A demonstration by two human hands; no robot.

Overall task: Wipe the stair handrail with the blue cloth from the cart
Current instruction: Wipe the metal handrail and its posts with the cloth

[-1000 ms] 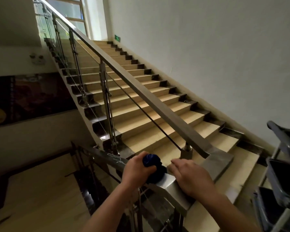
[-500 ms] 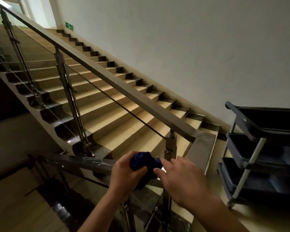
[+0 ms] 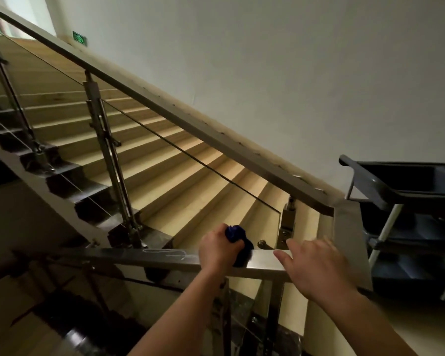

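Left hand (image 3: 220, 251): fingers curled round the blue cloth (image 3: 235, 233), which is bunched into a wad. The hand holds the cloth against the top face of the handrail (image 3: 149, 259), on the level section near the camera. Part of the cloth sticks out above the hand and part lies on the rail on the hand's right side.

Right hand (image 3: 312, 268): palm down, fingers (image 3: 280, 255) straight and slightly spread, holding nothing. It is over the same level section, just right of the cloth and apart from it. The hand is blurred, so contact with the rail cannot be determined.

Handrail layout: the level section meets a corner at the right, from which a sloped section climbs to the far left above the stairs (image 3: 180, 181). A metal post (image 3: 100, 119) supports the sloped section.

The cart (image 3: 401, 186) is dark with several trays. It stands at the right edge, beside the rail corner and against the wall (image 3: 293, 60). A green sign (image 3: 79, 38) is on the wall at the far left.
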